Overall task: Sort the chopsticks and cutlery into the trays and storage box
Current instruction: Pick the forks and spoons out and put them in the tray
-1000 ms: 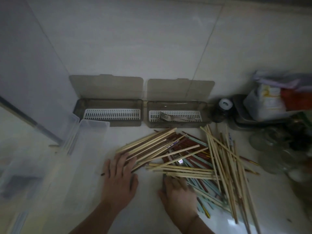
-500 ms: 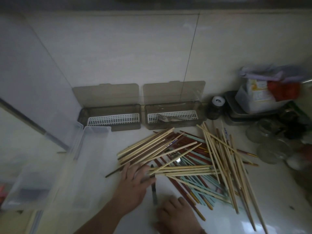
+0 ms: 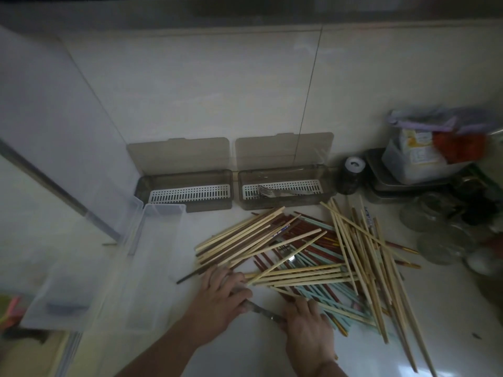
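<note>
A heap of chopsticks, bamboo, dark red and pale blue, lies on the white counter. A metal fork shows inside the heap. A slim metal cutlery piece spans the gap between my hands at the heap's near-left edge. My left hand curls its fingers round the far end of that piece. My right hand grips the near end, knuckles against the blue chopsticks. At the back wall stand two grey trays with raised lids: the left tray has only its white grid, the right tray holds a fork.
A clear storage box stands open at the left, next to a glass panel. A dark jar, a metal tray with packets and glassware crowd the right side. Some chopsticks reach toward the counter's near right.
The view tilted down slightly. My right hand moved back from the heap and both hands took hold of the metal cutlery piece, now lying diagonally between them.
</note>
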A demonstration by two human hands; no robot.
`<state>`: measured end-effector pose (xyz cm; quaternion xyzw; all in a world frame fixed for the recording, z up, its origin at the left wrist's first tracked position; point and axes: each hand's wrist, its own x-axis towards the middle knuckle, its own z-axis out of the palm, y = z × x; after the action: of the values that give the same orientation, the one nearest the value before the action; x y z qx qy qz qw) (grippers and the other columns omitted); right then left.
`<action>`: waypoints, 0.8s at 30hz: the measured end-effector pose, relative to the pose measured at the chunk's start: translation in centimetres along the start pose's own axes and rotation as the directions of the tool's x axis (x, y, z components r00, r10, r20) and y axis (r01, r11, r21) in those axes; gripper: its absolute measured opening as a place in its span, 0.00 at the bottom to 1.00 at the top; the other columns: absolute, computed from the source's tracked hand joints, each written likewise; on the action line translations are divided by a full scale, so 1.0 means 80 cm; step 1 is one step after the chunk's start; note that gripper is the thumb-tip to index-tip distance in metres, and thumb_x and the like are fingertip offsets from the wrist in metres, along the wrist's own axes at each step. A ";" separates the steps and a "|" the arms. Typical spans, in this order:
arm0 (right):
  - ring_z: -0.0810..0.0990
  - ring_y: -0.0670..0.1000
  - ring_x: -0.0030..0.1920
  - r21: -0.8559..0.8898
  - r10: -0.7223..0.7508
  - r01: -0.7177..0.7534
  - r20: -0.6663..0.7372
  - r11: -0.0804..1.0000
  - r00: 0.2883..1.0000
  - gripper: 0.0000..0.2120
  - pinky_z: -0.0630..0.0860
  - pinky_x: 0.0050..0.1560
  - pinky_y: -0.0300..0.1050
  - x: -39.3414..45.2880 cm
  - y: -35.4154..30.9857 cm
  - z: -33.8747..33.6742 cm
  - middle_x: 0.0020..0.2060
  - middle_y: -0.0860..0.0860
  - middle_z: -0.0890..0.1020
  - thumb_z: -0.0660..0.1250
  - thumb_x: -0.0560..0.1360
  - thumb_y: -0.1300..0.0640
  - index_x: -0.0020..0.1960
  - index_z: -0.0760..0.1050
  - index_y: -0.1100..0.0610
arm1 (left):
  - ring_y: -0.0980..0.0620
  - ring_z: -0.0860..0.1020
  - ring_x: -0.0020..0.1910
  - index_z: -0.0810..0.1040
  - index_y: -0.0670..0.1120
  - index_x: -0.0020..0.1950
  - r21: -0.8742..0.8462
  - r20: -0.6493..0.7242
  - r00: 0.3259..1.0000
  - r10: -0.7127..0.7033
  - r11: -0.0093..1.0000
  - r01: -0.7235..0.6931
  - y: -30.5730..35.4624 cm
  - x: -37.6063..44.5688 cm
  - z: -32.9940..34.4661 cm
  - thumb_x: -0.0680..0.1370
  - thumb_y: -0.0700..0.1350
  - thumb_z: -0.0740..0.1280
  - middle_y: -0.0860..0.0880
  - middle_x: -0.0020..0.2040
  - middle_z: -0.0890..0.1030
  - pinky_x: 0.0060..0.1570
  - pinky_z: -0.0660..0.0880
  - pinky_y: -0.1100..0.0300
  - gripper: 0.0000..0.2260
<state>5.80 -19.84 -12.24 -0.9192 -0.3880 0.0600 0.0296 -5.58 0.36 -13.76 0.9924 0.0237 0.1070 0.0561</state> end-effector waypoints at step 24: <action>0.79 0.42 0.45 0.412 -0.278 0.369 -0.264 0.833 0.923 0.09 0.76 0.45 0.42 0.139 0.067 -0.109 0.44 0.37 0.82 0.61 0.75 0.47 0.51 0.79 0.41 | 0.60 0.80 0.35 0.84 0.51 0.36 -0.730 0.216 0.811 -0.544 0.462 0.504 -0.021 0.153 -0.127 0.72 0.41 0.76 0.54 0.34 0.83 0.38 0.74 0.65 0.07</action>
<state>18.42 -15.69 -5.13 -0.8085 -0.5088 0.0536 0.2907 4.09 3.84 -1.54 0.8149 0.2811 0.1079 0.4953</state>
